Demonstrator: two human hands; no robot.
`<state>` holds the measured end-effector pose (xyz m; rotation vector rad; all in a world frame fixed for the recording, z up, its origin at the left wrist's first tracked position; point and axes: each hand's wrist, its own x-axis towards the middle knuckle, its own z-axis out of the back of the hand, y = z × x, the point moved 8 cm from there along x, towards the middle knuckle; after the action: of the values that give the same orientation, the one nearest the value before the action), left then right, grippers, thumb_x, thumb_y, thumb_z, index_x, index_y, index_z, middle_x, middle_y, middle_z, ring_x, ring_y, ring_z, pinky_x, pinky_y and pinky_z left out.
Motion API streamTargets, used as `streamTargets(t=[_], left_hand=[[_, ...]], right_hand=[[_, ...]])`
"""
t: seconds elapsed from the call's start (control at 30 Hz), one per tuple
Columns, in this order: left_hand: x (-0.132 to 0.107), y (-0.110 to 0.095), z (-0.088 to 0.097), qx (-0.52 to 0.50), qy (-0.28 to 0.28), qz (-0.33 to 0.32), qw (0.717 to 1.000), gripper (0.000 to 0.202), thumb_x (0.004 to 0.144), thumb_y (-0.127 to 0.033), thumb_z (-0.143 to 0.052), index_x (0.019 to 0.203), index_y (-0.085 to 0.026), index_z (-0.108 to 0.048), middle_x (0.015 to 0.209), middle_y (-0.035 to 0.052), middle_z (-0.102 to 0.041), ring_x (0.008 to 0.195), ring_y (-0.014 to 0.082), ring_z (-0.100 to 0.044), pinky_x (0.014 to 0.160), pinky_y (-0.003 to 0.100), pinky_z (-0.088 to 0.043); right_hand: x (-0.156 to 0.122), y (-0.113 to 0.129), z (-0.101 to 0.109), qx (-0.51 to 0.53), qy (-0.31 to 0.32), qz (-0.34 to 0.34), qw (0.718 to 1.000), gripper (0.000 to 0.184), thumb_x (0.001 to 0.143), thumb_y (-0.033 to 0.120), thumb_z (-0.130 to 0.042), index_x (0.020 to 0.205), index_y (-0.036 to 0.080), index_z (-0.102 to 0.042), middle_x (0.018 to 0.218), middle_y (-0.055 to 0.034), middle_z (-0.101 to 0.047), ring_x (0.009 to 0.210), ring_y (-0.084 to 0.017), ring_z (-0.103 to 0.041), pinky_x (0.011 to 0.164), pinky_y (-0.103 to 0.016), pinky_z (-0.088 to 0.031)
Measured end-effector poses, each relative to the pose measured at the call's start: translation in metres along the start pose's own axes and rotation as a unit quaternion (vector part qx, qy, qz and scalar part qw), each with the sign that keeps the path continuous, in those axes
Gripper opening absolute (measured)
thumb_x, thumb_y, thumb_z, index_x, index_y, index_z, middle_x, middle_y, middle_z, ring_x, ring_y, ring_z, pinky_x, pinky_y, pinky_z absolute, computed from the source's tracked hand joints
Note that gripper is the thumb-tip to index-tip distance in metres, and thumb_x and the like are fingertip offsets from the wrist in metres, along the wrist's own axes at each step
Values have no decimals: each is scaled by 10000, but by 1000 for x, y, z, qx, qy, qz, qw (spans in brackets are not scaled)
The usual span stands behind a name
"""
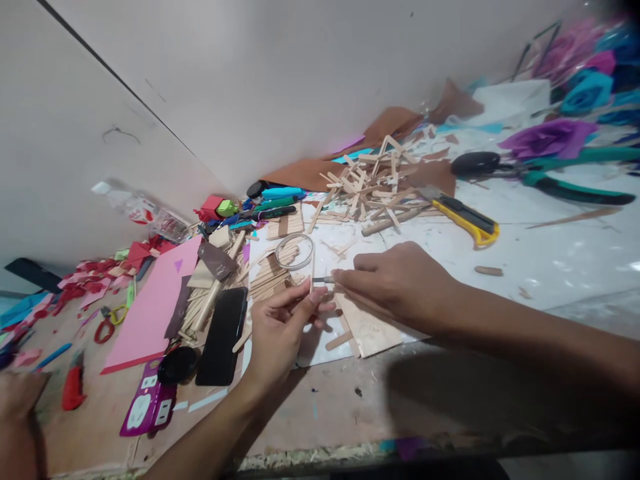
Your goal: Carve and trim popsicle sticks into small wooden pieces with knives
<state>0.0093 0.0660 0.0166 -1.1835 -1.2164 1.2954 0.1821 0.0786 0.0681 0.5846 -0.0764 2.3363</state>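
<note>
Between thumb and fingers, my left hand point(283, 320) pinches a thin wooden craft stick point(313, 263), held upright and seen nearly edge-on. My right hand point(400, 287) is closed around a slim tool with a narrow grey tip point(324, 280); its handle is hidden in the fist, so its kind is unclear. The tip reaches to the stick just above my left fingertips. Under my right hand lies a flat pale wooden board point(373, 331), with a loose craft stick point(340, 341) at its left side. A clear tape roll point(295, 252) rests on more craft sticks point(270, 277) behind my left hand.
A heap of craft sticks point(365, 183) lies at the back, near a yellow utility knife point(470, 223) and green-handled pliers point(565, 187). Left are a black phone point(223, 337), pink paper point(155, 300), scissors point(107, 323) and a plastic bottle point(145, 212). Another person's hand point(20, 400) shows far left.
</note>
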Motion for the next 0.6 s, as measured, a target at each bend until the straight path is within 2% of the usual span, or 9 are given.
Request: streamTargets(t=[0.1,0.2,0.3,0.43,0.53,0.6], left_hand=[[0,-1,1,41,-14,-1,999,192,838,-289,-849,990,-173,-833,847,70,-823,701,191,-798,577,204,-620],[-1,-8,5,102,-17,-58,993,155,882,-284,-801,994,-179,-824,869,50,-815,679,158,-779,645,224,-633],[-3,-10,9,174,-18,-100,979,132,918,-282,-759,983,-179,-809,862,39,-803,694,149,-770,673,225,-623],[0,-12,15,226,-28,-110,967,156,948,-306,-720,978,-163,-772,825,36,-783,665,153,-765,627,218,-607],[7,-17,20,182,-53,-96,977,171,942,-320,-728,968,-152,-745,807,36,-777,675,168,-782,612,213,-614],[9,-18,19,123,-52,-78,988,200,920,-325,-758,1003,-145,-730,832,50,-793,732,198,-802,666,247,-651]], right_hand=[[-1,7,-7,-42,77,-11,996,157,988,294,-641,1087,245,-754,751,-23,-694,533,-131,-475,557,-319,-79],[-4,15,-9,-68,121,-10,990,292,983,253,-648,1270,243,-699,827,-48,-731,567,-153,-574,566,-329,-77],[-5,18,-9,-78,147,-10,986,386,960,218,-661,1345,240,-658,862,-59,-743,588,-171,-620,561,-333,-78],[-2,12,-3,-69,170,-46,982,332,928,238,-689,1258,280,-705,803,-39,-728,565,-162,-594,540,-326,-88],[0,1,2,-56,181,-97,977,168,924,287,-684,1072,301,-763,710,-22,-692,521,-153,-528,526,-318,-97],[0,-1,3,-46,176,-108,977,130,937,309,-665,1008,309,-774,692,-17,-685,502,-152,-494,522,-315,-100]])
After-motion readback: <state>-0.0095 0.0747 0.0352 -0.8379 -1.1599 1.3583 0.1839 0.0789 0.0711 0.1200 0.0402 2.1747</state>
